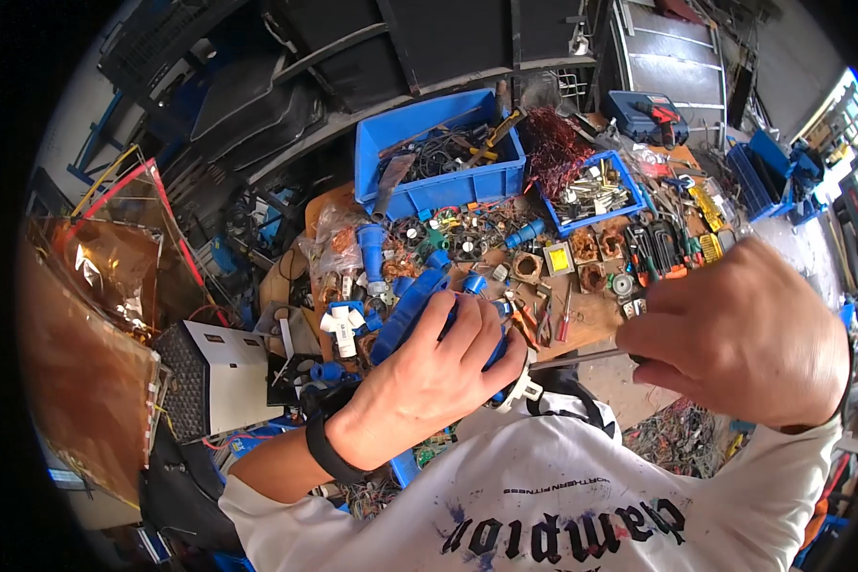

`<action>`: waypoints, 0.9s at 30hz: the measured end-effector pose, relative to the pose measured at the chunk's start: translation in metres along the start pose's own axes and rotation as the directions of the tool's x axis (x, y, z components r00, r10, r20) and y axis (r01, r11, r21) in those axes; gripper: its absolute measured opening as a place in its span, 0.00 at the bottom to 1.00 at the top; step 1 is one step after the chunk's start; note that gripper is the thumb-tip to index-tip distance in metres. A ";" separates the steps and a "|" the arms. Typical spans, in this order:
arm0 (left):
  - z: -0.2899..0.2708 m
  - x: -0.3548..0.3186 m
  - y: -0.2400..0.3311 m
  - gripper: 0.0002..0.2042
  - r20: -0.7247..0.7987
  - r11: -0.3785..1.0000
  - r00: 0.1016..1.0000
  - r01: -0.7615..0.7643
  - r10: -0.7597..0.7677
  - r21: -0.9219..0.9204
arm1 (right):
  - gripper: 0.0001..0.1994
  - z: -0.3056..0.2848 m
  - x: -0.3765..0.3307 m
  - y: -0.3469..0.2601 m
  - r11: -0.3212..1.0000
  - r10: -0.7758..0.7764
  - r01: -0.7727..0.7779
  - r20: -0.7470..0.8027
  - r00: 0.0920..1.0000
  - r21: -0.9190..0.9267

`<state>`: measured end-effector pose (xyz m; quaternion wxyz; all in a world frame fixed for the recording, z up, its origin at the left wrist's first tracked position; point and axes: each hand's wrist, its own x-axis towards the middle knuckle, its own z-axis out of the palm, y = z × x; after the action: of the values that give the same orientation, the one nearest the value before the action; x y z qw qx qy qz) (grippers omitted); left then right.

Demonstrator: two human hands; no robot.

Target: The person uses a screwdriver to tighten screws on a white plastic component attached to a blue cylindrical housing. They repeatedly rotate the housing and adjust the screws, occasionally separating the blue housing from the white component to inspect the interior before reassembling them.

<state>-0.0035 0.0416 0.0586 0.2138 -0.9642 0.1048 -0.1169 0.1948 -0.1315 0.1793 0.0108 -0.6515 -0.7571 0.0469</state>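
My left hand (439, 357) is closed over a blue plastic housing (412, 313), its fingers spread along the top and hiding much of it. Beside my left thumb a white plastic piece (522, 389) juts out, close to my shirt. My right hand (734, 334) is raised at the right, nearer the camera, in a fist. A thin grey bar (582, 359) runs between the housing and the right fist; whether it is a tool's shaft or the table's edge I cannot tell. Something dark shows under the right fingers, but its kind is hidden.
Behind my hands the wooden table (591, 319) is crowded with small parts and tools. A large blue crate (448, 194) of wires stands at the back, beside a blue tray (596, 226) of metal pieces. A white pipe fitting (343, 329) lies left. Tangled wires (682, 443) lie below, right.
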 end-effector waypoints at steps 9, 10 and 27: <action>0.006 -0.004 0.002 0.16 -0.010 0.995 1.000 -0.027 0.027 -0.096 | 0.10 -0.015 0.034 -0.013 0.995 0.030 -0.019 0.122 0.992 -0.095; 0.007 -0.006 0.001 0.16 -0.013 0.994 0.999 -0.031 0.030 -0.102 | 0.10 -0.014 0.036 -0.014 0.991 0.030 -0.012 0.132 0.991 -0.131; 0.027 -0.017 -0.035 0.38 -0.015 0.730 0.904 0.335 -0.427 -0.595 | 0.17 0.029 0.013 0.035 0.820 0.259 -0.158 -0.110 0.960 0.550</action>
<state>-0.0069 0.0874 0.0466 -0.1271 -0.9717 -0.0492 -0.1930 0.2253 -0.1149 0.1470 0.2551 -0.7031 -0.6333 0.1985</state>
